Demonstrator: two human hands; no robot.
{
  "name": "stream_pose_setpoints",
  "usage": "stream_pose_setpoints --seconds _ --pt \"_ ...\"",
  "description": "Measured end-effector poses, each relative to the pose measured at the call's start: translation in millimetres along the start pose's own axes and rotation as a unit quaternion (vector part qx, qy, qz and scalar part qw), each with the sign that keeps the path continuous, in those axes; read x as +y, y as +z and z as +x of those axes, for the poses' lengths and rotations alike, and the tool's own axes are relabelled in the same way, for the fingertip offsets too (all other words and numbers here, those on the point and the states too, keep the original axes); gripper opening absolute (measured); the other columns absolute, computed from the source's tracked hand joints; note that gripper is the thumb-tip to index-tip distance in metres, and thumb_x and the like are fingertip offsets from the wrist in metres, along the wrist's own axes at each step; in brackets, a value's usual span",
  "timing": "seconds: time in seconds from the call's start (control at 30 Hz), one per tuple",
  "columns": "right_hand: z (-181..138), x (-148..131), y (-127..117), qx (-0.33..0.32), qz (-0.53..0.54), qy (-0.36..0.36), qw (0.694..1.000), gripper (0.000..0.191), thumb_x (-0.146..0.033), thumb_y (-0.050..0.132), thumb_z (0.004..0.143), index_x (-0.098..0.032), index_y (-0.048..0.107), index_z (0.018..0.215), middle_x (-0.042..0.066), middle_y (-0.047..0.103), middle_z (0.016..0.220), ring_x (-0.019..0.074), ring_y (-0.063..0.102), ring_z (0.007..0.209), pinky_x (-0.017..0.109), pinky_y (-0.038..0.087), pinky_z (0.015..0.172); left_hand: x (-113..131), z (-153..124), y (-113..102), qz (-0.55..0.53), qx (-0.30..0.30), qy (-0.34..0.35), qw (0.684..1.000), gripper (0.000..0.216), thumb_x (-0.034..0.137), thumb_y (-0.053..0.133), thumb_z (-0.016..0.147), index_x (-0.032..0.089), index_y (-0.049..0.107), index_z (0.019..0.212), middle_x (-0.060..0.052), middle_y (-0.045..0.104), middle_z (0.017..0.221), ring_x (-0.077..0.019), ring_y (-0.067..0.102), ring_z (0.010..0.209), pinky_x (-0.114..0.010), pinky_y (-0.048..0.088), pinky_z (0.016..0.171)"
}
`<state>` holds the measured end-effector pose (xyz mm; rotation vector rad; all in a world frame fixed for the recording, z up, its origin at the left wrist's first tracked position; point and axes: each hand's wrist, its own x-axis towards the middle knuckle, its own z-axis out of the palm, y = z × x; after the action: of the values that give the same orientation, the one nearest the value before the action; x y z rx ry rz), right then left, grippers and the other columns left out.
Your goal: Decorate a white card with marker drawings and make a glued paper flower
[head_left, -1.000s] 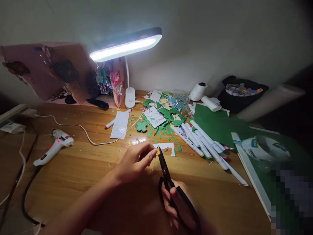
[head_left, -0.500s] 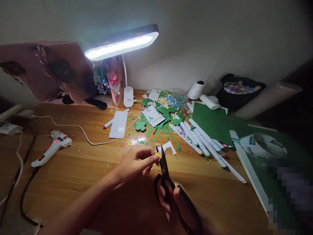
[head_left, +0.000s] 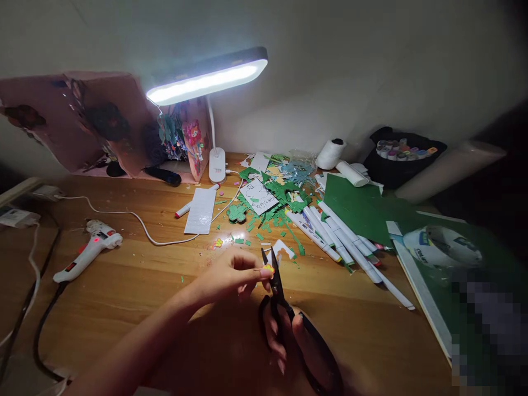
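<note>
Small flower cut-out (head_left: 269, 270) held at parted scissors (head_left: 278, 293)

Nearest, the right hand (head_left: 303, 346) grips the scissors, its fingers curled around the smooth black handles. Their long axis runs from near right to far left, the tips pointing away from the person and a little leftward. Left of the blades, the left hand (head_left: 233, 275) has thumb and fingers pressed together on the yellow-and-orange flower cut-out, which overlaps the blades short of their tips; whether its edge sits between them cannot be told. A second ago the tips almost met; now they stand apart, and the flower lies lower along the blades, nearer the pivot.

Just beyond the tips, a notched white paper scrap (head_left: 279, 245) lies on the wood-grained tabletop (head_left: 160, 269). Farther off, left of the scissors, are a loose yellow flower (head_left: 218, 243) and a lobed green shape (head_left: 236, 214); to their right, a row of white-barrelled markers (head_left: 350, 237). Beyond the scissors, green snippets (head_left: 284, 190) form a ragged heap, with a flat oblong lamp (head_left: 208, 77) glowing above and left.
</note>
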<state>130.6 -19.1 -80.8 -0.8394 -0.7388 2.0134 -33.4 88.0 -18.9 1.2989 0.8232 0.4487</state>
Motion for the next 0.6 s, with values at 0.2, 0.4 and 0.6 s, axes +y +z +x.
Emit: stream_pose_setpoints --seconds 0.2,0.4,0.6 --pt "3.5 7.6 -1.0 0.008 0.021 0.025 0.999 0.055 -0.074 0.048 0.07 -0.02 0.051 0.079 -0.005 0.04 0.055 0.0072 0.033 0.043 0.022 0.033 0.045 -1.3 1.0 1.2 -0.008 0.006 -0.002 1.0 0.035 0.045 0.06 0.077 0.013 0.063 0.064 0.004 0.048 0.043 -0.0062 0.042 0.038 -0.017 0.028 0.042" --pt "4.0 13.5 0.7 0.001 0.043 0.061 0.997 0.054 -0.073 0.052 0.068 -0.021 0.05 0.08 -0.007 0.038 0.051 0.0056 0.031 0.039 0.02 0.031 0.042 -0.7 0.4 -1.7 -0.008 0.008 -0.01 1.0 0.038 0.046 0.06 0.076 0.013 0.057 0.057 0.003 0.049 0.045 -0.0064 0.041 0.039 -0.018 0.029 0.043" --pt "10.4 10.9 5.0 -0.009 0.05 0.034 0.998 0.057 -0.076 0.047 0.069 -0.019 0.043 0.074 -0.01 0.035 0.043 0.0024 0.026 0.032 0.015 0.025 0.034 0.6 2.7 -1.8 0.001 0.014 -0.017 1.0 0.04 0.049 0.059 0.074 0.014 0.054 0.055 0.003 0.047 0.046 -0.0068 0.04 0.039 -0.019 0.028 0.043"
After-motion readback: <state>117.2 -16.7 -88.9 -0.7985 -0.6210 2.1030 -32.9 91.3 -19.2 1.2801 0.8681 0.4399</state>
